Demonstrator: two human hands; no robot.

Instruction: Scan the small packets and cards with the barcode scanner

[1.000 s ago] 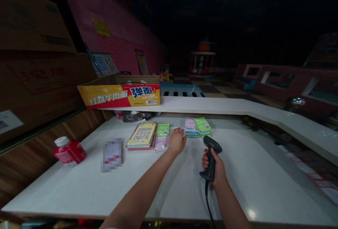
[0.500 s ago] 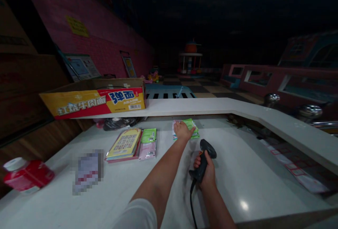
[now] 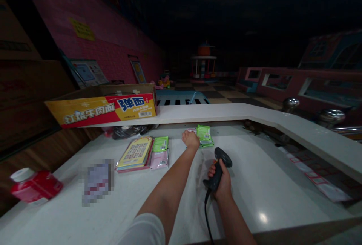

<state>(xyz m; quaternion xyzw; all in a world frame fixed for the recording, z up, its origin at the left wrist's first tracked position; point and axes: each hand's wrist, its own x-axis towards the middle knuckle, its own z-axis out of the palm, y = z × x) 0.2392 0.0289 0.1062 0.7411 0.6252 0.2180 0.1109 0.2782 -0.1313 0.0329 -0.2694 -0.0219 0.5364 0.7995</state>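
Observation:
My right hand (image 3: 222,179) is wrapped round the grip of a black barcode scanner (image 3: 217,171), held upright above the white counter with its head tilted to the right. A black cable runs down from the handle. My left hand (image 3: 190,139) reaches forward to a small pile of flat packets, its fingers curled in. A pink packet (image 3: 192,129) shows just behind the knuckles, and green packets (image 3: 205,135) lie at the hand's right. What the left fingers grip, if anything, is hidden.
Left of my arm lie yellow booklets (image 3: 135,153) beside a green and pink packet (image 3: 160,152). A red bottle (image 3: 36,186) lies on its side by a blurred-out item (image 3: 98,182). A noodle carton (image 3: 113,109) stands on the raised ledge (image 3: 203,112) across the back.
My left hand has shifted a little left across the packets, and its thumb no longer shows. More of the green packets is uncovered. The scanner has hardly moved.

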